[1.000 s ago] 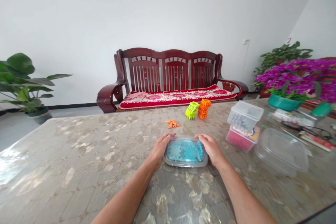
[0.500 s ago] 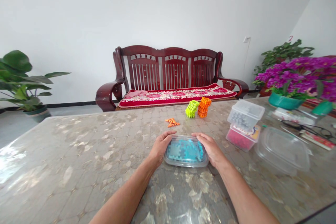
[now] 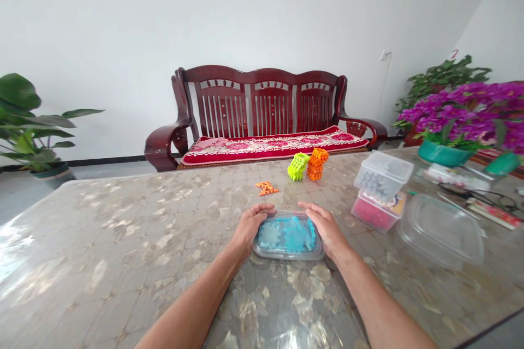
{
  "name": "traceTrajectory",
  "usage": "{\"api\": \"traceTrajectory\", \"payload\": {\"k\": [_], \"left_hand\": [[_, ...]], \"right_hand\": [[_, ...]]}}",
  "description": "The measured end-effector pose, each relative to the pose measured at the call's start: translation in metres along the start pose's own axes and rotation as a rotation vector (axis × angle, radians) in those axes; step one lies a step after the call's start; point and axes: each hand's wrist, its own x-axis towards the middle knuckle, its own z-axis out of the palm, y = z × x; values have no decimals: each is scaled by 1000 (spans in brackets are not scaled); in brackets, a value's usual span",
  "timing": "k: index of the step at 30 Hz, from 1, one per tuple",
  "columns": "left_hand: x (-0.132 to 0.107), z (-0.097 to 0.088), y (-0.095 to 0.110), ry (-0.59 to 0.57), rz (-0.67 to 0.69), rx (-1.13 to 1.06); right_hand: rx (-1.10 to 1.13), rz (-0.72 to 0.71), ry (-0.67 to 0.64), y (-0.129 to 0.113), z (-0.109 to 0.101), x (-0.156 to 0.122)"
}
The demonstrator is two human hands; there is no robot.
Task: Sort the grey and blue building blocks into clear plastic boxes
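A clear lidded plastic box (image 3: 289, 237) full of blue puzzle-like pieces lies on the marbled table (image 3: 123, 240) in front of me. My left hand (image 3: 250, 225) grips its left end, fingers curled over the far corner. My right hand (image 3: 324, 226) grips its right end the same way. A few loose orange pieces (image 3: 266, 188) lie just beyond the box. Farther back stand a yellow-green stack (image 3: 297, 166) and an orange stack (image 3: 317, 163) side by side.
To the right, a clear box of grey pieces (image 3: 383, 174) sits on a box of pink pieces (image 3: 375, 211), beside an empty clear container (image 3: 442, 223). Purple flowers in a teal pot (image 3: 446, 154) stand at the right edge. A red wooden bench (image 3: 262, 114) faces the table.
My hands stay on the blue box, my fingers closing a little further over its far corners. My view has tilted slightly, so everything sits a bit higher in the frame.
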Motion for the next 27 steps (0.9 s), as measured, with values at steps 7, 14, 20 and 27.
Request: {"api": "traceTrajectory", "payload": {"k": [7,14,20,27], "left_hand": [[-7,-7,2,-61,148,172],[-10,-8,5,-49,-9,59],[-10,-8,7,-147,37,-56],[-10,-7,6,-147,10,156]], "right_hand": [[-151,-113,20,-2,-2,2],[-216,-224,-6,4,-2,2],[-159,-180,14,8,-4,5],[-231,-149,-35,8,-5,10]]}}
